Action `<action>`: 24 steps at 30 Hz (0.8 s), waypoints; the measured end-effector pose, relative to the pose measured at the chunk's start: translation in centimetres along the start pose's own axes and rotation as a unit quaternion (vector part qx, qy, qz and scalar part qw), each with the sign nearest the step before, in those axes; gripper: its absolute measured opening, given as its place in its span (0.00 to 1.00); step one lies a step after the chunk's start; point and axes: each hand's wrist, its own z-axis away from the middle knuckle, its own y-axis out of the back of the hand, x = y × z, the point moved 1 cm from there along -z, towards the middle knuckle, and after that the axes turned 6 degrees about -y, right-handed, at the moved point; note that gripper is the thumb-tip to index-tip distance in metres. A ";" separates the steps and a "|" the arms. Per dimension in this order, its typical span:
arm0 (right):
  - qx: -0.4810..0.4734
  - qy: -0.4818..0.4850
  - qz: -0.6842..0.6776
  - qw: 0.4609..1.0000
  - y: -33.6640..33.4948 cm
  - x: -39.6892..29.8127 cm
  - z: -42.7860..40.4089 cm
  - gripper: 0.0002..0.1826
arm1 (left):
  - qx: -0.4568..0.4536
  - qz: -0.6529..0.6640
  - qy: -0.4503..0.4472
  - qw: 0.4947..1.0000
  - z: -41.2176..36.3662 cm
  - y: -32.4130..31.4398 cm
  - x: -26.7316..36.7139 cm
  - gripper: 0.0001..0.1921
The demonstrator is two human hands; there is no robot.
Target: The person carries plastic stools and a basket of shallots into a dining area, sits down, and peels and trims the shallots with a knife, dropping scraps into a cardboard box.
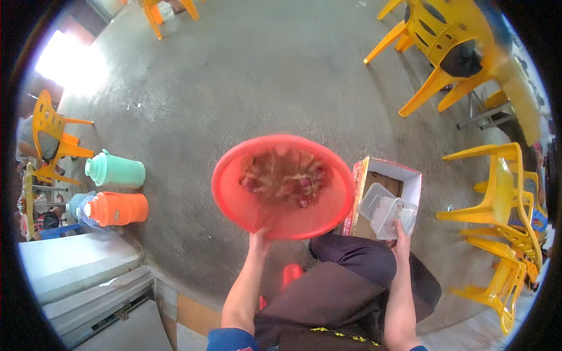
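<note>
My left hand (262, 241) grips the near rim of a red plastic mesh basket (290, 221), which is tilted. Inside, towards its far side, lies a blurred heap of brownish, stringy pieces with some purplish-red bits (285, 175); I cannot tell what they are. In my right hand (400, 243) is a clear plastic food container (393, 219) with whitish, translucent contents or lining. A clear lid or second container (373, 199) shows beside it. Both are over an open cardboard box (408, 171) with a red printed outside and white inner wall.
Two insulated jugs, one mint green (120, 170) and one orange (120, 208), stand on the grey floor (219, 79) at the left. Yellow plastic chairs (496, 184) line the right side. A white counter or cabinet (79, 259) borders the lower left.
</note>
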 end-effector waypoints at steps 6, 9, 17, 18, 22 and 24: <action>-0.004 0.034 -0.020 0.999 -2.5 -0.3 -0.3 0.15 | -0.003 -0.029 -0.021 0.999 -3.7 -2.0 1.4 0.27; 0.032 0.028 -0.042 0.998 -2.7 -1.5 0.5 0.15 | 0.012 -0.012 0.002 1.000 -3.3 -1.1 -0.5 0.26; -0.013 0.013 -0.067 0.998 -2.4 -2.1 0.0 0.16 | 0.100 -0.052 0.090 0.990 -3.0 7.3 -4.5 0.25; -0.031 0.001 -0.048 0.998 -2.8 -2.3 -0.1 0.17 | 0.100 -0.048 0.095 0.989 -3.0 7.6 -4.8 0.25; -0.108 -0.022 0.044 0.993 -5.6 -3.2 -0.3 0.20 | 0.113 -0.038 0.102 0.988 -2.7 9.0 -5.1 0.26; -0.180 -0.021 0.085 0.980 -8.4 -2.9 -0.7 0.20 | 0.134 -0.036 0.130 0.982 -2.7 10.4 -4.3 0.28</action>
